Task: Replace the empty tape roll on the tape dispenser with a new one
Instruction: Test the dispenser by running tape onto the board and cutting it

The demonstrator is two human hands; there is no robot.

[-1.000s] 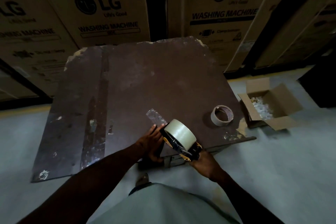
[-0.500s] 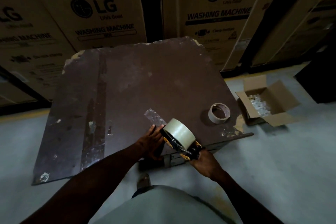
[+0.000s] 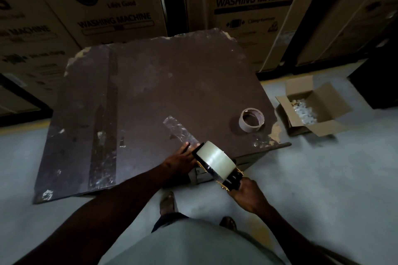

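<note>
A black and yellow tape dispenser [image 3: 231,179] carries a full clear tape roll [image 3: 215,159] at the near edge of the brown table [image 3: 150,84]. My right hand [image 3: 245,193] grips the dispenser's handle. Against the dispenser's left side lies my left hand [image 3: 183,157], its fingers stretched toward the front end. A strip of clear tape [image 3: 179,130] lies stuck on the table just beyond my left hand. The empty cardboard core [image 3: 251,120] stands on the table to the right.
An open cardboard box [image 3: 313,106] with white bits inside sits on the grey floor to the right of the table. Large washing machine cartons [image 3: 112,4] stand behind the table. My feet [image 3: 167,201] are below the table's near edge.
The dispenser with the new roll has shifted slightly toward me and to the right. My left hand stays against its left side, and my right hand keeps the handle.
</note>
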